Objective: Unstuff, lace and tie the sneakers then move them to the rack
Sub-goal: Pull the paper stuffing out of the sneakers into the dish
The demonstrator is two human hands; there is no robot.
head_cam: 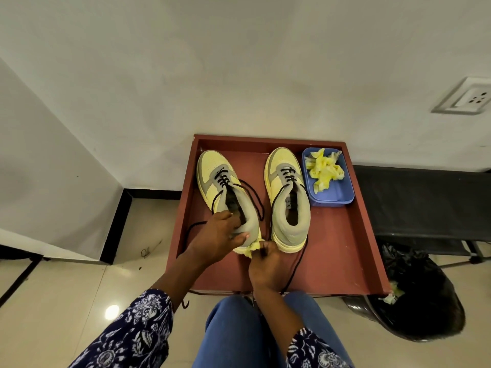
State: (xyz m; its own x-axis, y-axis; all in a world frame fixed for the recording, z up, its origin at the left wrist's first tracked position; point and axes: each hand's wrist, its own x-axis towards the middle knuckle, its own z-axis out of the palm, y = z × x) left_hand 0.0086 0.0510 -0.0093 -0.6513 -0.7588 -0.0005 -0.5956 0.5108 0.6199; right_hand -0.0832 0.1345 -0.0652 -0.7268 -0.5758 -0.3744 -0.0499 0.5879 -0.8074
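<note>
Two yellow and grey sneakers with loose black laces stand on a reddish-brown tray-like table (342, 251). My left hand (218, 237) grips the heel collar of the left sneaker (218, 179), its thumb over the rim. My right hand (265, 264) pinches a crumpled wad of yellow stuffing (253, 247) just behind that heel. The right sneaker (288, 192) stands alone, with a lace trailing over the front edge. A blue tub (337, 197) beside it holds more crumpled yellow stuffing (322, 168).
A black-lined bin (422, 301) stands at the right on the floor, with yellow scraps at its rim. A black bench (425, 200) runs along the white wall. My knees in blue jeans (239, 333) sit at the table's front edge.
</note>
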